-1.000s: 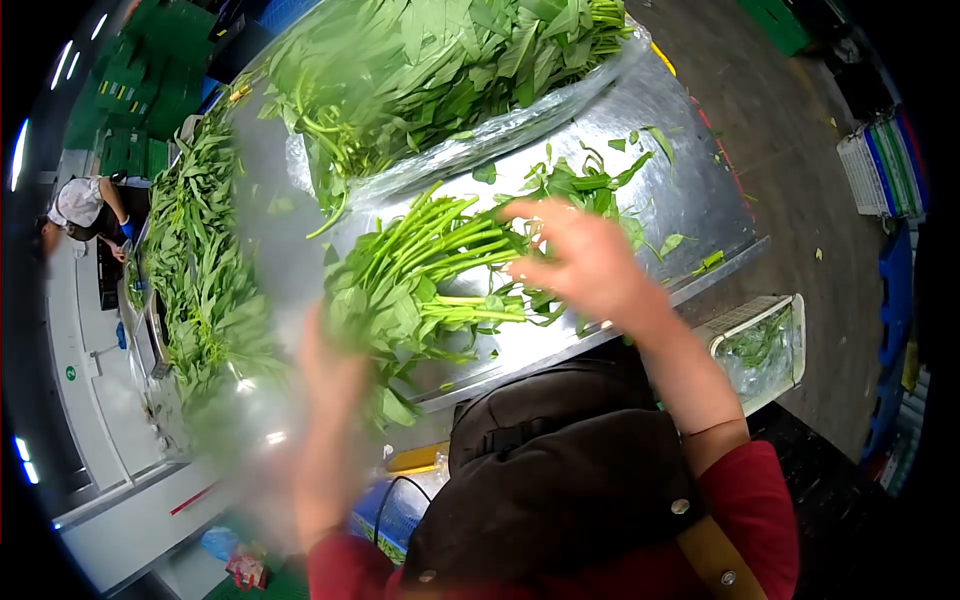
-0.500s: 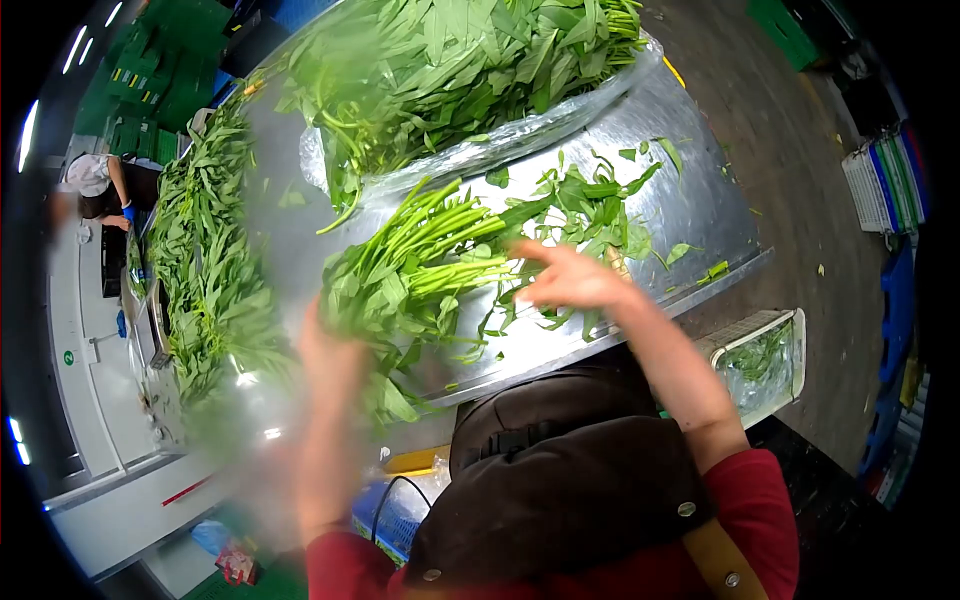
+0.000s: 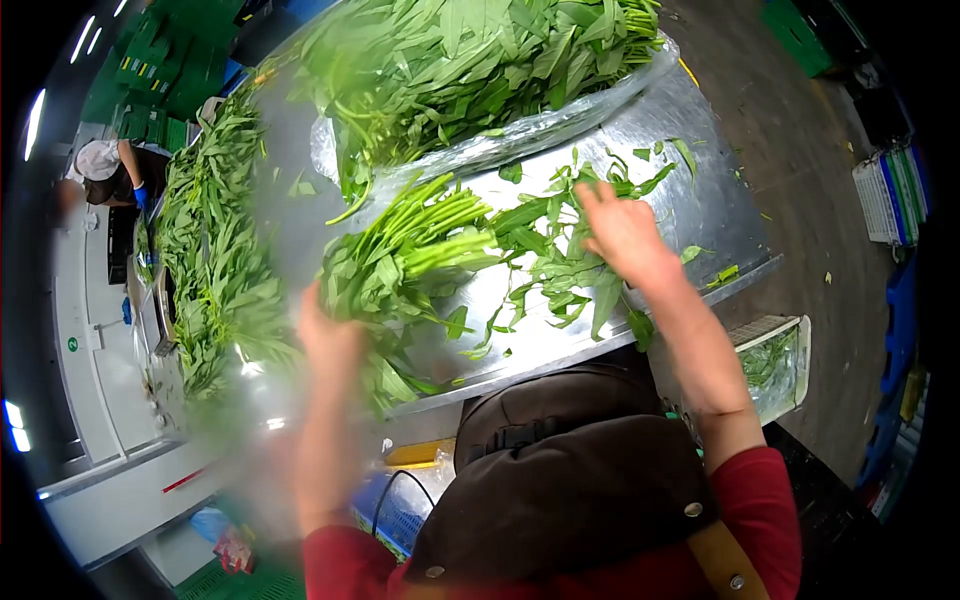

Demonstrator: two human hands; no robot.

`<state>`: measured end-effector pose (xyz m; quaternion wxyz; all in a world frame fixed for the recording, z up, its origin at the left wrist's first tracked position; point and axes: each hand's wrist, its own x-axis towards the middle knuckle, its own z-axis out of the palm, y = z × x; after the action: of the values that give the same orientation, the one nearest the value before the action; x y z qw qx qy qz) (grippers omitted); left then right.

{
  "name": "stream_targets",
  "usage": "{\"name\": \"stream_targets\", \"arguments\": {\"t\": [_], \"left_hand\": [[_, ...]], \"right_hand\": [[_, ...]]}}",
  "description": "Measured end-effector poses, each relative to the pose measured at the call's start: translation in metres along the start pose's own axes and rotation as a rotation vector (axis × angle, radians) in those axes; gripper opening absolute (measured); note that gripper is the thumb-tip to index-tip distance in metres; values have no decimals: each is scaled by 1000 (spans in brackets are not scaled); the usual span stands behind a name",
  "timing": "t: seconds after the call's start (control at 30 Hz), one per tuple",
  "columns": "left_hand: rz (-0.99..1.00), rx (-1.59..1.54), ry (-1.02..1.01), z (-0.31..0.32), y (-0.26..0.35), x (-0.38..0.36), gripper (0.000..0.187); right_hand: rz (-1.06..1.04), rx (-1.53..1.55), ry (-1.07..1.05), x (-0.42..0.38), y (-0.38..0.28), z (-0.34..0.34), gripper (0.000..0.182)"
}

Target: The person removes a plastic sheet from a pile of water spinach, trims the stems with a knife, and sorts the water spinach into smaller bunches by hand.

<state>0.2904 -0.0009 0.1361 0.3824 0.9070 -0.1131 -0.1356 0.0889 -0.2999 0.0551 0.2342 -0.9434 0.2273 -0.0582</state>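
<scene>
A bunch of water spinach (image 3: 410,245) lies on the metal table, cut stem ends pointing right. My left hand (image 3: 335,335), slightly blurred, is closed around its leafy left end; some fingers are hidden by leaves. My right hand (image 3: 625,235) is over loose leaves (image 3: 545,265) right of the bunch, index finger and thumb stretched apart. Some leaves lie between and under its fingers, and others hang at the table edge below the wrist. At the back, a large pile of water spinach (image 3: 480,80) rests on clear plastic wrap (image 3: 520,135).
A long row of greens (image 3: 215,260) runs along the left side of the metal table (image 3: 690,215). Below its right edge stands a white crate (image 3: 800,360) with a plastic liner and greens. A co-worker (image 3: 115,165) with a blue glove stands far left.
My right hand has moved right and away from me, from the bunch's stem ends onto the loose leaves. Some leaves now sit nearer the table edge. My left hand stays at the bunch.
</scene>
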Motion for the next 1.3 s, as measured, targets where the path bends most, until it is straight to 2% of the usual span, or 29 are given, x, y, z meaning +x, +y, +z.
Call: {"name": "stream_targets", "arguments": {"t": [0.03,0.1,0.17,0.23,0.3,0.33,0.37,0.43,0.5,0.57,0.7,0.73,0.77,0.8,0.83,0.87,0.9,0.97,1.03,1.07,1.17,1.2,1.3], "left_hand": [[-16,-37,-16,1,-2,3,64],[-24,-166,-50,5,1,3,63],[16,-127,-71,10,7,5,63],[-22,-116,-78,16,26,-1,64],[27,-67,-56,16,23,2,67],[33,-57,-45,13,23,1,67],[42,-51,-33,11,22,3,68],[31,-67,-28,3,15,4,68],[-82,-172,-24,-10,13,4,67],[-45,-250,-13,-20,-8,9,68],[-97,-218,-7,-39,-20,14,69],[-105,-232,-6,-43,-22,13,70],[-141,-226,38,-45,-20,9,73],[-127,-181,21,-48,-23,10,74],[-112,-137,2,-51,-28,11,75],[-58,-141,-8,-55,-45,16,76],[-76,-146,-28,-61,-40,15,73],[-113,-157,-67,-73,-23,12,67],[-85,-267,-50,-87,-42,13,65],[-117,-245,-88,-92,-50,13,66],[-135,-180,-223,-107,-82,18,72],[-145,-208,-251,-111,-87,22,72],[-197,-262,-373,-123,-96,28,73]], "right_hand": [[-27,4,-28,-2,-26,-13,46],[304,756,-500,-3,-81,-48,42],[-57,401,-298,-7,-107,-12,39],[-93,524,-171,5,-122,34,34],[-63,1024,-317,19,-125,61,36],[25,1299,-215,19,-121,90,33],[252,1294,-588,26,-115,49,28],[414,1722,-557,27,-93,54,23],[324,2270,-510,23,-58,40,21],[372,1953,-590,27,-28,32,21],[-229,197,-44,22,-54,79,37],[76,851,-450,26,-96,57,46],[114,1197,-615,21,-123,63,53],[-68,1088,-624,21,-151,59,64],[-319,837,-490,26,-173,74,72],[-306,821,-547,26,-193,78,76],[-403,870,-470,24,-200,108,61],[-385,954,-954,35,-202,115,41],[-351,1217,-1017,23,-187,130,28],[-154,1186,-1096,23,-187,117,27],[-267,1099,-1073,23,-200,94,29],[-224,1085,-1193,29,-204,73,32],[-188,1134,-1164,32,-200,71,35]]}}
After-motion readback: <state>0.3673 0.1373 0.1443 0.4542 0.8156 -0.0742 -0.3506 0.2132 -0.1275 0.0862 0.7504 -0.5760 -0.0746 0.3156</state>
